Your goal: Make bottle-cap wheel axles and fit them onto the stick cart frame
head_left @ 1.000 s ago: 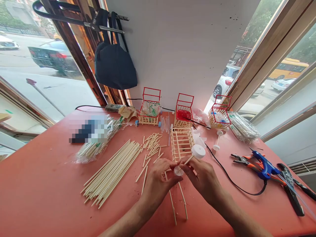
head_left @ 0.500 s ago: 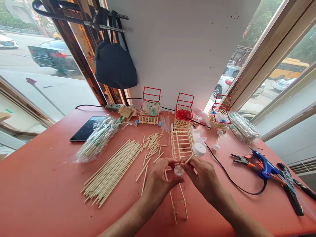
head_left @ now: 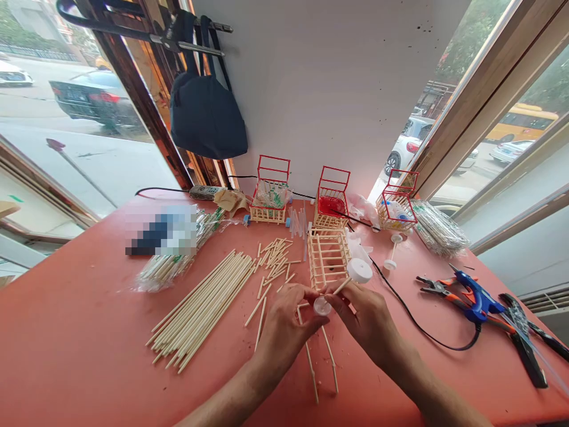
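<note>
My left hand (head_left: 291,314) is closed, its thumb and fingers around a small clear-white plastic cap (head_left: 322,306). Against it my right hand (head_left: 364,311) pinches a short wooden stick (head_left: 342,286) that has a white cap (head_left: 360,270) at its upper end. Both hands meet at the small cap. Beneath them lies a frame of thin sticks (head_left: 329,353), two long legs pointing toward me. Just beyond the hands stands a lattice of glued sticks (head_left: 329,256). Where the stick's lower end meets the small cap is hidden by fingers.
Long sticks (head_left: 202,311) and short cut pieces (head_left: 273,261) lie at the left. Stick baskets with red handles (head_left: 268,213) line the wall. On the right are a blue glue gun (head_left: 480,299), pliers (head_left: 433,286) and a black cable (head_left: 409,314). A capped axle (head_left: 393,252) lies behind.
</note>
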`<action>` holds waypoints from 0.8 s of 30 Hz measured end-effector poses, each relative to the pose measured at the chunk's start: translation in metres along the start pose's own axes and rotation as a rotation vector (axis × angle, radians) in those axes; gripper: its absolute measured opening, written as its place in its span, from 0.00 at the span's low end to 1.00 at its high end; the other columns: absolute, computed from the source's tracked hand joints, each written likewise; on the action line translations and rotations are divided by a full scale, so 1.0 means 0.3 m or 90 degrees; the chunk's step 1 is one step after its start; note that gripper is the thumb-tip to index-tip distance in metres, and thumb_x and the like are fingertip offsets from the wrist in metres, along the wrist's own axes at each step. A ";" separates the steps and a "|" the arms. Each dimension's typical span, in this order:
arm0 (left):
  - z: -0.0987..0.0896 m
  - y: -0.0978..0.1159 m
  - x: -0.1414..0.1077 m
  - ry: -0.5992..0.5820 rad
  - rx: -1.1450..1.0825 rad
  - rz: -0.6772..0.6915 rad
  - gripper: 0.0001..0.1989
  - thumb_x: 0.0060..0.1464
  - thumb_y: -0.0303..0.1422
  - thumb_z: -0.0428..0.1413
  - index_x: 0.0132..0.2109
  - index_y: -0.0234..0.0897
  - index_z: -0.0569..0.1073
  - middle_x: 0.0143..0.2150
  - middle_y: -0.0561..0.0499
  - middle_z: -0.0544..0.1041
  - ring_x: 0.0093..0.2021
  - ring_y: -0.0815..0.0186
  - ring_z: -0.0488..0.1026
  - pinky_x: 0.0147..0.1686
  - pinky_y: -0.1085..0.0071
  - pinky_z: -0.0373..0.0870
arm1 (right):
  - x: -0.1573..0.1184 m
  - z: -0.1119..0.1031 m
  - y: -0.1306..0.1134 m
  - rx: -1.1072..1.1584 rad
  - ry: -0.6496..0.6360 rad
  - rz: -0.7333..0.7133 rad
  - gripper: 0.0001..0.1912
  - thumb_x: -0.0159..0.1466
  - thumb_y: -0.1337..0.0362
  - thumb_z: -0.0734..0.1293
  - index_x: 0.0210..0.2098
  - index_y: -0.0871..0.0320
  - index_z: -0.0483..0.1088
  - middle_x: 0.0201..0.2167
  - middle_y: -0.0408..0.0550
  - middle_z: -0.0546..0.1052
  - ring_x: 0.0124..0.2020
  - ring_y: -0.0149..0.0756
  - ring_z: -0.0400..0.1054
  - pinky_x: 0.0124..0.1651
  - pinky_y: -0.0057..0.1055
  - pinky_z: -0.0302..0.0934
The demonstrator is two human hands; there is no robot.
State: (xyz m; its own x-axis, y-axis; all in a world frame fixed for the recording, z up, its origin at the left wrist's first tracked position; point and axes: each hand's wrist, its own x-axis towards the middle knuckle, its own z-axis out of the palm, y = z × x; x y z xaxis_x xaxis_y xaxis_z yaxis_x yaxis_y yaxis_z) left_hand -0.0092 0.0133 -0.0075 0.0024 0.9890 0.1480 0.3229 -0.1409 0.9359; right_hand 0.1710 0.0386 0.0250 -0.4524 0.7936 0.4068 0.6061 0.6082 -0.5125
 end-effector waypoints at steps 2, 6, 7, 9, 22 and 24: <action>0.002 -0.004 0.001 -0.002 0.001 0.008 0.09 0.49 0.29 0.69 0.38 0.41 0.78 0.40 0.52 0.81 0.45 0.56 0.76 0.45 0.62 0.69 | -0.001 0.001 0.002 -0.006 -0.009 0.010 0.15 0.76 0.57 0.59 0.39 0.55 0.74 0.34 0.47 0.84 0.32 0.36 0.79 0.35 0.28 0.67; 0.005 -0.006 -0.001 -0.003 0.006 0.008 0.10 0.49 0.27 0.69 0.38 0.41 0.78 0.40 0.52 0.80 0.46 0.56 0.75 0.45 0.63 0.68 | -0.004 0.003 0.005 -0.021 -0.025 0.025 0.15 0.76 0.57 0.59 0.39 0.55 0.74 0.33 0.46 0.84 0.30 0.35 0.79 0.34 0.27 0.66; 0.006 -0.006 -0.003 -0.004 0.006 0.006 0.10 0.50 0.27 0.69 0.38 0.41 0.78 0.40 0.52 0.80 0.46 0.56 0.75 0.45 0.63 0.68 | -0.005 0.003 0.005 -0.024 -0.024 0.025 0.15 0.76 0.57 0.59 0.39 0.55 0.74 0.32 0.46 0.84 0.29 0.35 0.79 0.33 0.27 0.66; 0.005 -0.004 -0.006 -0.011 0.004 -0.002 0.09 0.50 0.27 0.69 0.38 0.41 0.78 0.41 0.52 0.79 0.46 0.56 0.75 0.45 0.63 0.68 | -0.005 0.003 0.005 -0.028 -0.021 0.024 0.15 0.76 0.57 0.60 0.39 0.55 0.74 0.30 0.46 0.83 0.28 0.35 0.78 0.32 0.28 0.65; 0.005 -0.006 -0.005 -0.017 -0.003 -0.019 0.16 0.48 0.26 0.70 0.43 0.41 0.77 0.43 0.53 0.80 0.47 0.56 0.76 0.47 0.61 0.68 | -0.003 0.005 0.016 -0.030 0.003 0.020 0.16 0.76 0.56 0.60 0.37 0.54 0.75 0.28 0.46 0.83 0.25 0.35 0.76 0.29 0.28 0.64; 0.005 -0.009 -0.007 -0.013 -0.002 -0.015 0.15 0.49 0.25 0.69 0.43 0.42 0.77 0.43 0.53 0.80 0.47 0.56 0.76 0.47 0.62 0.68 | -0.004 0.006 0.019 -0.027 0.001 0.032 0.16 0.76 0.56 0.60 0.37 0.54 0.75 0.28 0.46 0.83 0.25 0.35 0.76 0.29 0.27 0.65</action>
State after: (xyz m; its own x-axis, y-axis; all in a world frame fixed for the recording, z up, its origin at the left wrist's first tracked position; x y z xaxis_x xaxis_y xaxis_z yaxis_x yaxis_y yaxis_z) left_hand -0.0086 0.0118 -0.0108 0.0148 0.9928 0.1190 0.3207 -0.1175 0.9399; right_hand 0.1739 0.0413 0.0203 -0.4193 0.8233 0.3826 0.6556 0.5661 -0.4997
